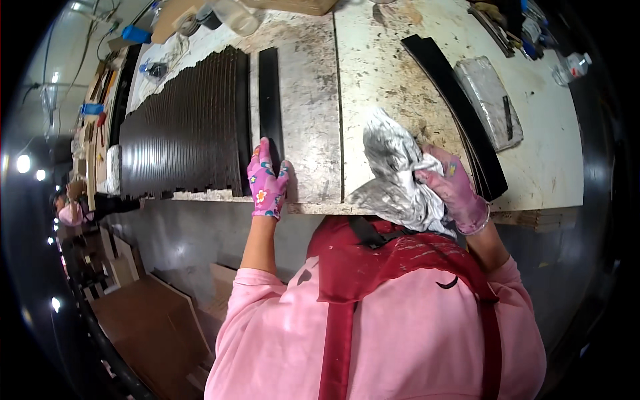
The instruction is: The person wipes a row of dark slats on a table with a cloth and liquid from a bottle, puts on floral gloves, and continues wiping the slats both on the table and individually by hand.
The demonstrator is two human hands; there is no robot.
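A narrow black strip (269, 87) lies lengthwise on the worktable. My left hand (265, 183), in a pink flowered glove, holds its near end, with fingers along the left edge and thumb at the right edge. Bunched in my right hand (460, 190), also gloved, is a smudged white cloth (400, 167) that hangs near the table's front edge. Left of the single strip stands a long row of dark strips (180, 133), packed side by side. On the right, several black strips (460, 120) lie in a curved-looking stack.
A plastic-wrapped block (490, 103) lies beside the right stack. Near the right edge is a clear bottle (572, 68); tools (527, 30) sit at the far right. Containers (233, 17) stand at the back left. Brown boards (147, 327) are below left, and another person (70, 210) is at far left.
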